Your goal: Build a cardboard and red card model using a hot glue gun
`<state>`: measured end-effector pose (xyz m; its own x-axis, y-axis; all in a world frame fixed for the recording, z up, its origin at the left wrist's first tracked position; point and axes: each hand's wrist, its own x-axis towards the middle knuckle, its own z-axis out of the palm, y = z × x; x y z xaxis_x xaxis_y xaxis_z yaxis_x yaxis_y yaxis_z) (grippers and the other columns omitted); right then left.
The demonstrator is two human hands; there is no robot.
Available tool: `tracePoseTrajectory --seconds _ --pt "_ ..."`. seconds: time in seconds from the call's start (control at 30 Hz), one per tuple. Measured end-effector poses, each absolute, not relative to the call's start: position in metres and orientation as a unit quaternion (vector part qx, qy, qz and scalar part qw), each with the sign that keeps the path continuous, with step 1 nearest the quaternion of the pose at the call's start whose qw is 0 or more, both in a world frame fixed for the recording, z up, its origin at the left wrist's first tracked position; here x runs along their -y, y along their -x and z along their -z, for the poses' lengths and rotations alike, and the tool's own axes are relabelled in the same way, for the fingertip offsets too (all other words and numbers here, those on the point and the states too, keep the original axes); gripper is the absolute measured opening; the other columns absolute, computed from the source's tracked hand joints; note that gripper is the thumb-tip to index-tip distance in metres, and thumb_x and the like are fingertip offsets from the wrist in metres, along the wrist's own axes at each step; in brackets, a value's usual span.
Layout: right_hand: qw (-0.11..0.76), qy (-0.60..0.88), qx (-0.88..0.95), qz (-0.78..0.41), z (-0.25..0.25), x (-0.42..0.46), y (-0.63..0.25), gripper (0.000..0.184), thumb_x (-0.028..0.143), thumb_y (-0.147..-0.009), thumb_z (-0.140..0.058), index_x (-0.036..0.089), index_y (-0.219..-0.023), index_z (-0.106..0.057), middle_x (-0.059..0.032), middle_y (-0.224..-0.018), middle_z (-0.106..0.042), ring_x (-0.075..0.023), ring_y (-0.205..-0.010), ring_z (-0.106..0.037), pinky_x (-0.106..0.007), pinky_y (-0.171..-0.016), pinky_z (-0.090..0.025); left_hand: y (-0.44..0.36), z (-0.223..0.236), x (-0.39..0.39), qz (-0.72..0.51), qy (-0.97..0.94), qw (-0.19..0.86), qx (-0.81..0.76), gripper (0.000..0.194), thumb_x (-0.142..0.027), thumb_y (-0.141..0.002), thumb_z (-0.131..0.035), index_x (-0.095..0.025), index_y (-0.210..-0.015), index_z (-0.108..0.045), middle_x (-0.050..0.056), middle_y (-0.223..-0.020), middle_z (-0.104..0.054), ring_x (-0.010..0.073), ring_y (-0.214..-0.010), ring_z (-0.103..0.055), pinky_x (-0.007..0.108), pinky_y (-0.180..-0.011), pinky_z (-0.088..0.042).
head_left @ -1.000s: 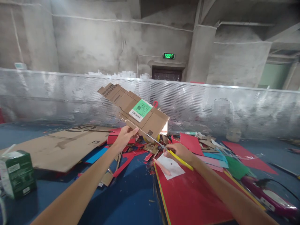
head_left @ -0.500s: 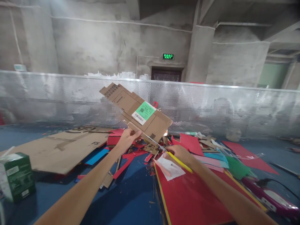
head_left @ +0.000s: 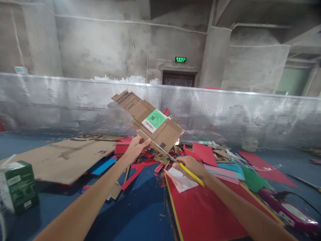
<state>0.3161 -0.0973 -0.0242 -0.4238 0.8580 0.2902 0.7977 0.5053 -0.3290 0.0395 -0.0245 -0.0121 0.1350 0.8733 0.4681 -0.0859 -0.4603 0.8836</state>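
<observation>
My left hand point(head_left: 140, 147) is closed on the lower edge of a piece of brown cardboard point(head_left: 170, 132), its thumb on the near face. The cardboard is held up and tilted, with its far end raised to the left. A green and white label point(head_left: 154, 120) is stuck on it. My right hand point(head_left: 192, 165) is wrapped around yellow-handled scissors point(head_left: 189, 172). Their metal blades lie along the cardboard's lower edge and point toward my left fingers. Part of the handles is hidden by my right hand.
Paper and cardboard scraps point(head_left: 160, 160) lie in a heap below the cardboard. A large flat carton point(head_left: 75, 157) and a green box point(head_left: 18, 187) are on the left. Red sheets point(head_left: 208, 207) and a purple device point(head_left: 288, 207) are on the right. A perforated metal panel point(head_left: 213, 113) stands behind.
The cardboard's far left end has shifted slightly to the right and down. Both hands keep their grip, and the scissors have barely moved.
</observation>
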Motion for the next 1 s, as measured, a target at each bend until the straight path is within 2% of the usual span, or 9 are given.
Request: tracePoseTrajectory --seconds 0.13,0.33,0.6,0.8,1.0 --pt "0.185 0.517 0.835 -0.042 0.025 0.100 -0.315 0.036 0.052 -0.098 -0.047 0.023 -0.087 -0.065 -0.0024 -0.088 -0.074 -0.0238 -0.086 -0.069 -0.027 -0.061 -0.029 -0.042 0.015 0.022 -0.560 -0.628 0.425 -0.333 0.054 -0.054 -0.062 -0.088 -0.013 -0.089 -0.069 0.007 -0.076 -0.076 0.0209 -0.070 -0.073 0.030 -0.067 -0.058" --pt "0.168 0.527 0.833 -0.021 0.026 0.102 -0.313 0.044 0.058 -0.099 -0.040 0.024 -0.096 -0.067 -0.0044 -0.096 -0.076 -0.0279 -0.091 -0.072 -0.028 -0.060 -0.028 -0.049 0.014 0.026 -0.542 -0.650 0.412 -0.337 0.050 -0.056 -0.066 -0.085 -0.015 -0.089 -0.069 0.006 -0.079 -0.077 0.0217 -0.072 -0.073 0.033 -0.069 -0.060" --pt "0.188 0.526 0.828 -0.044 0.022 0.102 -0.314 0.047 0.062 -0.098 -0.043 0.024 -0.085 -0.066 -0.0028 -0.079 -0.073 -0.0221 -0.079 -0.069 -0.027 -0.060 -0.029 -0.051 0.014 0.029 -0.539 -0.655 0.410 -0.335 0.053 -0.060 -0.066 -0.084 -0.013 -0.086 -0.069 0.009 -0.079 -0.077 0.0238 -0.074 -0.074 0.034 -0.070 -0.060" --pt "0.200 0.532 0.822 -0.032 0.020 0.107 -0.309 0.046 0.060 -0.099 -0.042 0.024 -0.089 -0.069 -0.0043 -0.087 -0.074 -0.0228 -0.084 -0.068 -0.027 -0.061 -0.030 -0.052 0.013 0.031 -0.558 -0.641 0.415 -0.326 0.052 -0.057 -0.066 -0.085 -0.014 -0.090 -0.069 0.007 -0.079 -0.077 0.0223 -0.073 -0.074 0.033 -0.069 -0.060" --pt "0.194 0.511 0.835 -0.061 0.023 0.100 -0.315 0.045 0.058 -0.099 -0.043 0.022 -0.088 -0.066 -0.0046 -0.084 -0.072 -0.0222 -0.081 -0.067 -0.027 -0.061 -0.033 -0.051 0.013 0.029 -0.545 -0.645 0.420 -0.332 0.052 -0.057 -0.064 -0.086 -0.014 -0.090 -0.069 0.006 -0.079 -0.076 0.0201 -0.071 -0.072 0.031 -0.067 -0.059"
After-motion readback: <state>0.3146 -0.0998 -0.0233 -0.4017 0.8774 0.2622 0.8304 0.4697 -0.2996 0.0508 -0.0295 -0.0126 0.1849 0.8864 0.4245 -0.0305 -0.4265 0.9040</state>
